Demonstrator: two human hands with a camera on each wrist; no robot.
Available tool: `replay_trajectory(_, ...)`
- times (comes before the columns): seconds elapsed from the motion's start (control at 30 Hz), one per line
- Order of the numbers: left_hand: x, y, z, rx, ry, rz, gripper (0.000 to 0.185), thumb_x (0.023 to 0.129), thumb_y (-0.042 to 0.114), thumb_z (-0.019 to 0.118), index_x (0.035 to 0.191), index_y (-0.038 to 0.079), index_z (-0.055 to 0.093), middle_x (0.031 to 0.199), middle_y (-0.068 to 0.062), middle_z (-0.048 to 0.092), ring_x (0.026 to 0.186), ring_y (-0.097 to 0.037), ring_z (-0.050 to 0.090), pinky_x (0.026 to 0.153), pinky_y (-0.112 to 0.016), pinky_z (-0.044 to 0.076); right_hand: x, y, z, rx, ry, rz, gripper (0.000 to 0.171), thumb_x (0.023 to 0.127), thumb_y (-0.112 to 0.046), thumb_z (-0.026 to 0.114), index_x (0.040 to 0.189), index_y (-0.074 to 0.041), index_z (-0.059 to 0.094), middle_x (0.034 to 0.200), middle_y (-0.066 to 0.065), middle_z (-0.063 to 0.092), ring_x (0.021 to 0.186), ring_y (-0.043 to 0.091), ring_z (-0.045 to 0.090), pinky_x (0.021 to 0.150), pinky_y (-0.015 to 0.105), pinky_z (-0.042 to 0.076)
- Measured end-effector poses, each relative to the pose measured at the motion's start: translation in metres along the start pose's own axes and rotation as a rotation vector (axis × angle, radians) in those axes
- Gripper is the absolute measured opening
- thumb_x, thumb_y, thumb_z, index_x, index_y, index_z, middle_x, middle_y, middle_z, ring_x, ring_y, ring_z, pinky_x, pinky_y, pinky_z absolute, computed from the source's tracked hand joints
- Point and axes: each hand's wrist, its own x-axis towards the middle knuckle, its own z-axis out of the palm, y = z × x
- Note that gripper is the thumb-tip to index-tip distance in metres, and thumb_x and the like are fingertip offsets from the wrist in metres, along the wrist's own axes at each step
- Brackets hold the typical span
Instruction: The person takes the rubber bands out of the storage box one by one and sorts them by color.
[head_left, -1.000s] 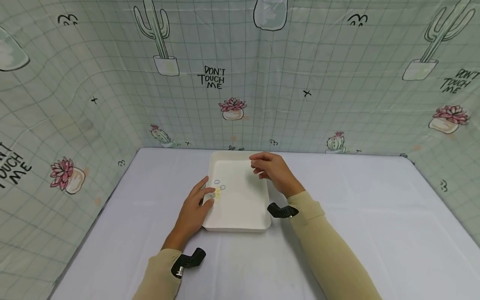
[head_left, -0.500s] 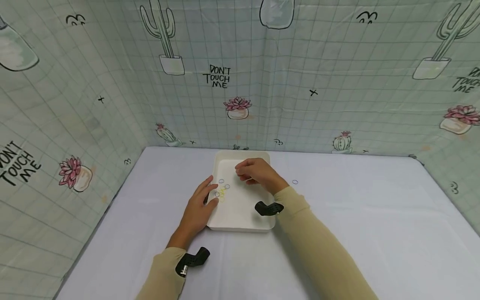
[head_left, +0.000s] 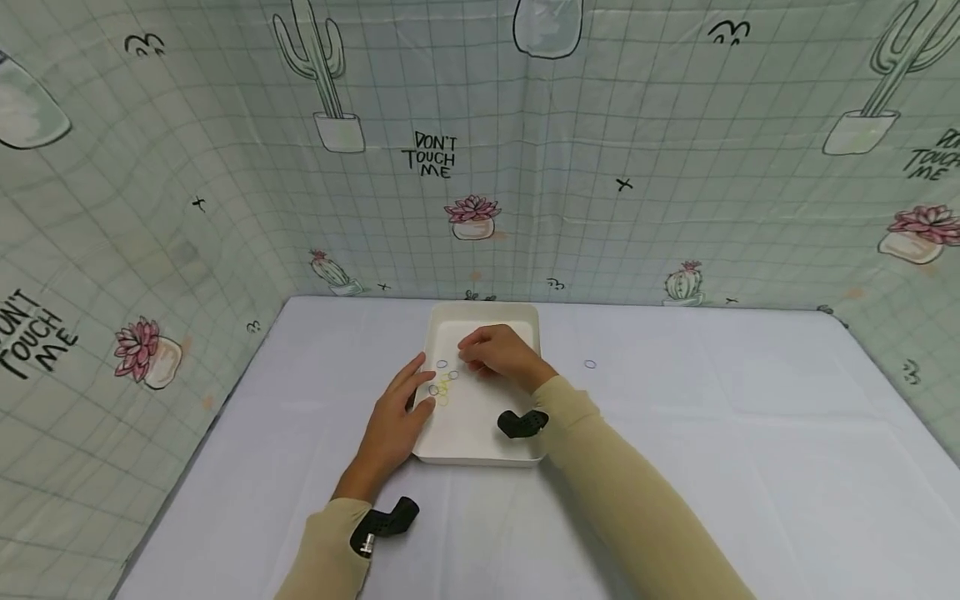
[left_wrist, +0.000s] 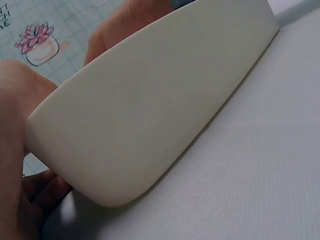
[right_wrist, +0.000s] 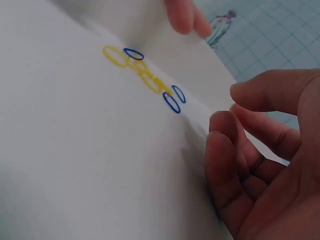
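In the head view, my left hand (head_left: 393, 417) grips the left side of a shallow white tray (head_left: 480, 429). The left wrist view shows fingers curled beneath the tray wall (left_wrist: 150, 100). Several thin yellow rings (right_wrist: 156, 82) lie in a cluster along the tray's left side, with blue rings (right_wrist: 165, 101) beside them, like small elastic bands. My right hand (head_left: 498, 354) hovers over the tray just right of the rings. Its fingers are loosely bent, thumb and forefinger apart, with nothing seen between them.
A single blue ring (head_left: 586, 365) lies on the white tablecloth (head_left: 712, 433) to the right of the tray. Behind the table hangs a cactus-print curtain (head_left: 585, 233). A black wrist camera (head_left: 522, 424) sits on the right sleeve.
My right hand has moved left from the tray's right rim to near the rings. The blue ring on the cloth, not visible a second ago, now shows. The left hand keeps its hold.
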Motion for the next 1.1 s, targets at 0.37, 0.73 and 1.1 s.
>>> replay_trajectory(0.37,0.000,-0.002,-0.003,-0.001,0.009,0.002,0.042,0.098,0.011,0.059,0.141,0.009,0.058,0.160,0.010,0.032,0.149,-0.017,0.025,0.118,-0.045,0.028,0.004,0.007,0.012,-0.268,-0.033,-0.135,0.020,0.091,-0.016,0.067,0.108,-0.008,0.074,0.080,0.001,0.067,0.064,0.012,0.057,0.060,0.024,0.048)
replay_trajectory(0.73,-0.008,-0.005,0.004,-0.010,0.014,0.010,0.039,0.098,0.006,0.058,0.136,0.008,0.061,0.159,0.008,0.034,0.147,-0.018,0.029,0.115,-0.043,0.033,-0.003,0.015,0.013,-0.368,-0.040,-0.181,0.014,0.090,-0.017,0.070,0.102,-0.011,0.075,0.091,-0.003,0.069,0.075,0.012,0.058,0.068,0.026,0.049)
replay_trajectory(1.1,-0.003,0.002,0.002,-0.008,0.011,0.033,0.037,0.098,0.007,0.058,0.135,0.006,0.061,0.159,0.005,0.035,0.147,-0.020,0.030,0.114,-0.044,0.035,-0.001,0.012,0.010,-0.510,-0.007,-0.229,0.010,0.090,-0.025,0.074,0.098,-0.019,0.075,0.081,-0.006,0.063,0.076,0.013,0.055,0.070,0.027,0.046)
